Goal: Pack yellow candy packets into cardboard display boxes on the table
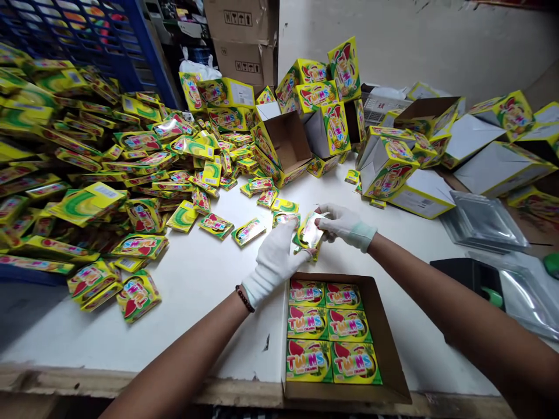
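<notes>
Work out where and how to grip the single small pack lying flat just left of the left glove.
I'd pinch the small pack by its long near and far edges, from above on the near side: it lies flat with bare tabletop there, while another pack and the left glove crowd its ends.

Gloved hands, left (pixel 276 259) and right (pixel 347 226), nearly meet, fingers bent, both bare forearms stretched forward from either side.
</notes>
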{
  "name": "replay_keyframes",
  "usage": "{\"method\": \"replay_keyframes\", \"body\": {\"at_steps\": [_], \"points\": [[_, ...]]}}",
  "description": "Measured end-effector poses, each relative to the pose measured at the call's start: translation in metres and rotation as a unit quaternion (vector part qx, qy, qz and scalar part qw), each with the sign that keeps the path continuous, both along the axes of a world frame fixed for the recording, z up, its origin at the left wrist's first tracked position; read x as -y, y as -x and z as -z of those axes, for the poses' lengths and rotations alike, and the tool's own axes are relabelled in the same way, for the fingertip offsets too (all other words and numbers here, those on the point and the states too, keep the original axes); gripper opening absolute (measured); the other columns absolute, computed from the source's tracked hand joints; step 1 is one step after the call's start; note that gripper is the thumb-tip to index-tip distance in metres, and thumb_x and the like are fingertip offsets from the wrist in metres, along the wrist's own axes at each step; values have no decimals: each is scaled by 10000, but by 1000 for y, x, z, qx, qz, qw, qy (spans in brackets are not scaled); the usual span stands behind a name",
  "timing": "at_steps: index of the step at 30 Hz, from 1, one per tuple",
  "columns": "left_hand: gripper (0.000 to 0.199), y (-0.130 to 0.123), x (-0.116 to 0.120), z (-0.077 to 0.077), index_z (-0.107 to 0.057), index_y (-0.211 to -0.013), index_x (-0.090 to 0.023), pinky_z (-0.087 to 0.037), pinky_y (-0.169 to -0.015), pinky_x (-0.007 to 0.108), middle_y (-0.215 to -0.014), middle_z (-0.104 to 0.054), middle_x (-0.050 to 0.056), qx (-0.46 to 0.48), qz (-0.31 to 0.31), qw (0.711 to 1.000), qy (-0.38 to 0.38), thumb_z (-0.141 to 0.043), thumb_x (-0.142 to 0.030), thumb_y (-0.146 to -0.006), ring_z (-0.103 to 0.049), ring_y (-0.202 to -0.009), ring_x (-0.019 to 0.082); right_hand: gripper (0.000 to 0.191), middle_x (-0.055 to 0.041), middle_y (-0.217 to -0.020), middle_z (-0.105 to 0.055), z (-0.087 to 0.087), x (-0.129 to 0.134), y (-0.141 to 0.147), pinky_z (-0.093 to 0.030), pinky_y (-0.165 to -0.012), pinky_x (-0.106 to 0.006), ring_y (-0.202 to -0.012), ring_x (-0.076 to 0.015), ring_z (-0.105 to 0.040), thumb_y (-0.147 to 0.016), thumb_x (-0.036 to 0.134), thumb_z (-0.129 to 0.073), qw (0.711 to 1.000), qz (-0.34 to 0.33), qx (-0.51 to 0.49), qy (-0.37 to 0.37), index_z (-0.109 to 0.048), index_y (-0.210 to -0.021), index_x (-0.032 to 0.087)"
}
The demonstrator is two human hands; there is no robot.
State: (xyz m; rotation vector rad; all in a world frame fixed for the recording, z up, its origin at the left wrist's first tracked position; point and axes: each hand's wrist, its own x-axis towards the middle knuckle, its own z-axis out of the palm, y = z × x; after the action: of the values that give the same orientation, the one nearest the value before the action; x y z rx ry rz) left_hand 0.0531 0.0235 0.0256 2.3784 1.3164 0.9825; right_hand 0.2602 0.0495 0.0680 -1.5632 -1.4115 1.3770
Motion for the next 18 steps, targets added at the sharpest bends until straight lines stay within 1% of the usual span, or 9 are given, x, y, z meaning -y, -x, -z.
{"method": "replay_keyframes", "body": {"at_steps": [2, 5, 7, 9, 11, 13, 15, 16, 18], "points": [[580, 12, -16, 5, -472, -1354, -156, -452, -1008, 415, -1265, -606, 150, -94, -72, 992, 35, -569, -465, -873, -567, -1184, 292, 233, 17, -660, -614, 10, -7, -7, -436, -412, -198, -470, -101, -562, -857, 239, -639, 999, -32, 41, 8, -552, -1063, 174], [482, 49, -43, 18, -540, -1290, -148, -458, -918, 440, -1171, -628, 170, -215, -185, 953, 102, -546, -380, -868, -597, -1101, 332, 155, -9, -684, -630, 31, -13, -13, -477, -491, -233, -532, -119, -579, -834, 196, -633, 983, -51, 177, -21, -608, -981, 156], [471, 72, -55, 25, -567, -1257, -128, -459, -878, 469, -1102, -649, 190, -238, -211, 940, 127, -561, -347, -839, -620, -1042, 361, 166, -38, -770, -652, 40, -13, -11, -515, -605, -273, -661, -156, -620, -763, 167, -685, 967, -33, 244, -58, -635, -920, 152], [519, 81, -58, 25, -557, -1269, -123, -465, -882, 469, -1095, -662, 187, -237, -215, 937, 138, -587, -376, -817, -632, -1031, 358, 212, -70, -910, -658, 40, -11, -6, -518, -745, -316, -840, -202, -630, -711, 169, -726, 958, -8, 271, -94, -647, -907, 155], [597, 73, -52, 18, -515, -1313, -130, -468, -931, 432, -1180, -650, 172, -182, -207, 953, 124, -612, -419, -799, -624, -1086, 323, 212, -82, -978, -650, 31, -7, 2, -500, -825, -340, -932, -221, -611, -752, 251, -716, 949, 12, 280, -145, -649, -932, 161], [647, 51, -39, 3, -489, -1332, -125, -462, -983, 390, -1251, -625, 162, -80, -168, 979, 85, -634, -433, -782, -606, -1135, 287, 290, -75, -956, -657, 16, -2, 11, -514, -764, -329, -865, -203, -626, -829, 374, -661, 959, 14, 227, -168, -632, -1026, 163], [649, 23, -24, -16, -504, -1313, -117, -460, -1005, 386, -1250, -623, 160, 11, -100, 994, 48, -657, -430, -766, -602, -1135, 278, 395, -54, -889, -663, 0, 1, 18, -510, -594, -290, -696, -167, -629, -851, 441, -638, 985, -5, 116, -132, -580, -1130, 168], [638, 10, -18, -24, -517, -1299, -118, -465, -1000, 392, -1232, -630, 157, 36, -65, 996, 44, -658, -443, -768, -606, -1122, 278, 417, -37, -849, -660, -7, 2, 20, -486, -517, -266, -613, -145, -611, -844, 432, -652, 993, -19, 57, -99, -554, -1156, 173], [590, -8, -11, -36, -547, -1264, -125, -478, -977, 403, -1191, -645, 149, 70, -27, 995, 66, -622, -487, -804, -617, -1086, 273, 380, 4, -728, -636, -17, 1, 16, -443, -430, -232, -491, -110, -555, -808, 372, -705, 998, -42, -23, -35, -551, -1095, 176]]}}
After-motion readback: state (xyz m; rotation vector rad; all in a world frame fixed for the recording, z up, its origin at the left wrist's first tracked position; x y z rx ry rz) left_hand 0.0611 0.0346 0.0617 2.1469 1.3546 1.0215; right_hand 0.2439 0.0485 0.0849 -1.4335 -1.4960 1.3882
